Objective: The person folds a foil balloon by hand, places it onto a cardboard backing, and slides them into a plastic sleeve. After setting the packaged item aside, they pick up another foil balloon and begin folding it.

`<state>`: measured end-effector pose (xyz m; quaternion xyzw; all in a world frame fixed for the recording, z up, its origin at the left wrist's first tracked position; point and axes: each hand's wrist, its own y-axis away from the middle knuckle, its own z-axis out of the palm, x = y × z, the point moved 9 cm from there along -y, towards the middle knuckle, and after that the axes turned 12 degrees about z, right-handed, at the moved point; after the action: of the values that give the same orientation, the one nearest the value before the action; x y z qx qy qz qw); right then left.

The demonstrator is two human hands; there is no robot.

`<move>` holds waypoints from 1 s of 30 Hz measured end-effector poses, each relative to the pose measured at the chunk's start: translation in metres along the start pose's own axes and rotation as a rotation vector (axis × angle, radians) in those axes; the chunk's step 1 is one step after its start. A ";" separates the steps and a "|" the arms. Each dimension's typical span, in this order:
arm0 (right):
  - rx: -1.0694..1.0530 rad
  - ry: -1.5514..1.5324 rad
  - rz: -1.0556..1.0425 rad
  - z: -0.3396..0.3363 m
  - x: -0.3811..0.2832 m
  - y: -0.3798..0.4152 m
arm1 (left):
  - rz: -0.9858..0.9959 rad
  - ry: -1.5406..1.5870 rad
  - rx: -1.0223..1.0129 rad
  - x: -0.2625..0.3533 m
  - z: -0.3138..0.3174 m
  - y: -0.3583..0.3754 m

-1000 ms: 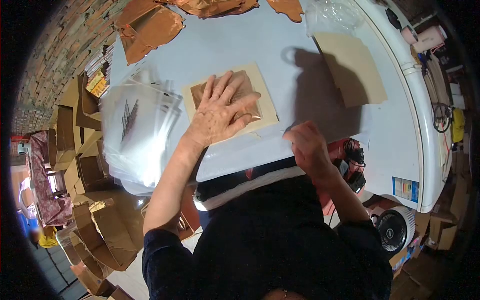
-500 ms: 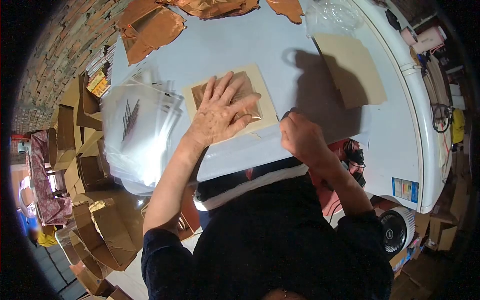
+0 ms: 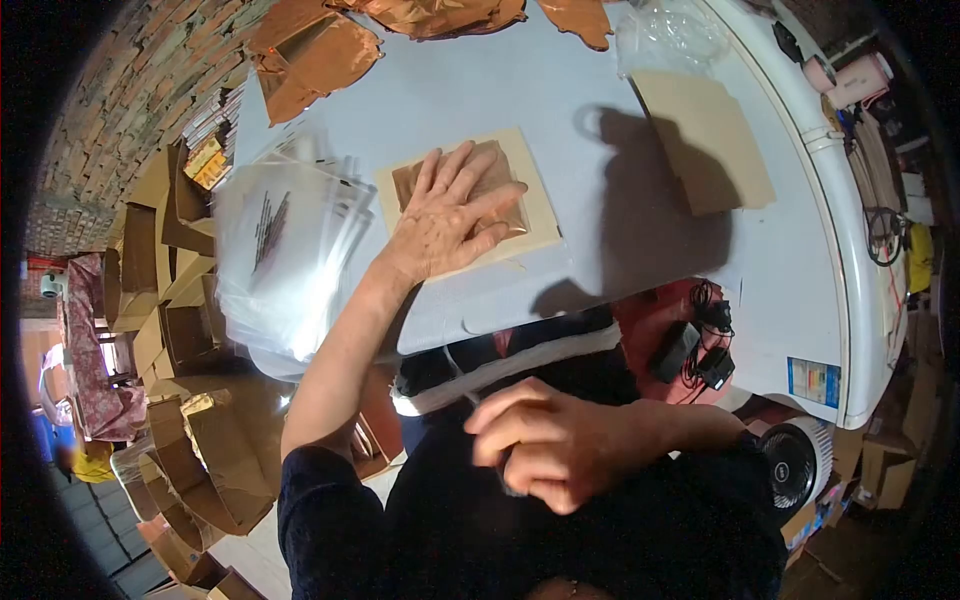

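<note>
My left hand lies flat with its fingers spread, pressing on a shiny copper-coloured sheet. Under that sheet is a larger cream board on the pale tabletop, partly hidden by the hand. My right hand is held in front of my dark top, below the table's near edge. Its fingers are curled; a thin, slightly blurred piece shows by the fingertips and a dark bit below them, too little to name.
Clear plastic sleeves are piled left of the board. Crumpled copper foil lies at the back. At right are a brown cardboard sheet and clear plastic wrap. Black cables and adapters sit near a small fan. Cardboard boxes stand at left.
My right hand has drawn back from beside the board, over the table edge, to my body. My left hand stays pressed on the copper sheet; the view has shifted slightly.
</note>
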<state>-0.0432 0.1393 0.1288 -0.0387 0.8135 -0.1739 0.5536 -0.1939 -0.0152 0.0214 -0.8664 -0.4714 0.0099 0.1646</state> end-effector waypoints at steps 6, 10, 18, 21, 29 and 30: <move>-0.279 -0.594 -0.045 -0.014 -0.022 -0.003 | 0.021 -0.009 0.012 0.004 -0.004 0.001; 0.062 -0.529 0.425 -0.054 0.052 0.055 | 0.039 0.048 -0.015 0.023 -0.004 0.007; 0.286 1.059 0.459 -0.069 0.096 0.066 | 0.055 0.088 0.017 0.043 -0.010 0.013; 0.383 1.115 0.295 -0.071 0.104 0.069 | 0.068 0.089 0.068 0.046 -0.014 0.012; 0.523 0.777 0.286 -0.088 0.108 0.053 | 0.070 0.098 0.052 0.044 -0.009 0.012; 0.559 0.713 0.300 -0.092 0.109 0.052 | 0.070 0.105 0.051 0.043 -0.009 0.012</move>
<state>-0.1625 0.1823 0.0447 0.2918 0.8713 -0.3067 0.2481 -0.1589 0.0114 0.0321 -0.8770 -0.4313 -0.0180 0.2107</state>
